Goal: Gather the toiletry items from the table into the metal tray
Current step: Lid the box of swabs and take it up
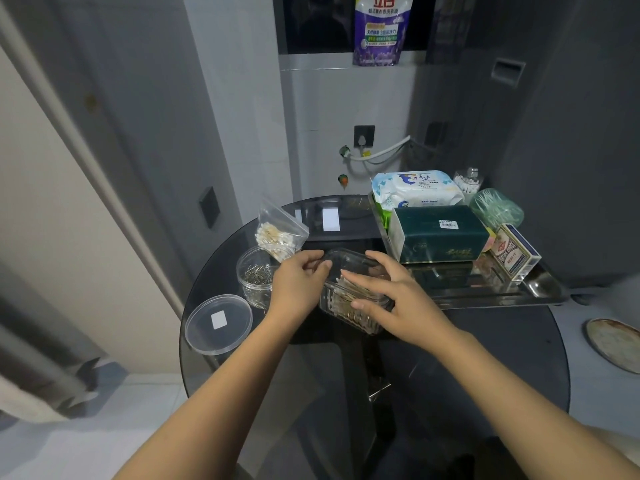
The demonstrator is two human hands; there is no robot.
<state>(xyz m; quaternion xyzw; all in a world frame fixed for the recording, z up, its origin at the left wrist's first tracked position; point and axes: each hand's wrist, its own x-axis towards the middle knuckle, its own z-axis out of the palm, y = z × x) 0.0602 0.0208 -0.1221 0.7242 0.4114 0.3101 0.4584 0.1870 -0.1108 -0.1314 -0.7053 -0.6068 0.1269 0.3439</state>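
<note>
— Round glass worktop [433, 358], metal tray [540, 289] off right?
— Yes. Gripped clear cotton-swab box [349, 296] with left hand [298, 282] and right hand [394, 292]; lay beside tray, right nearer.

This looks like a home, in a bathroom or laundry corner: pale tiled wall [346, 98] and floor, a wall socket [364, 136] with a white hose [384, 152] looped beside it, and a purple pouch of laundry detergent [381, 29] on the ledge above. A small round dark glass table [450, 358] holds household toiletries, among them a pack of baby wipes [417, 188], a green tissue box [440, 233] and a bag of cotton swabs [277, 233]
</note>
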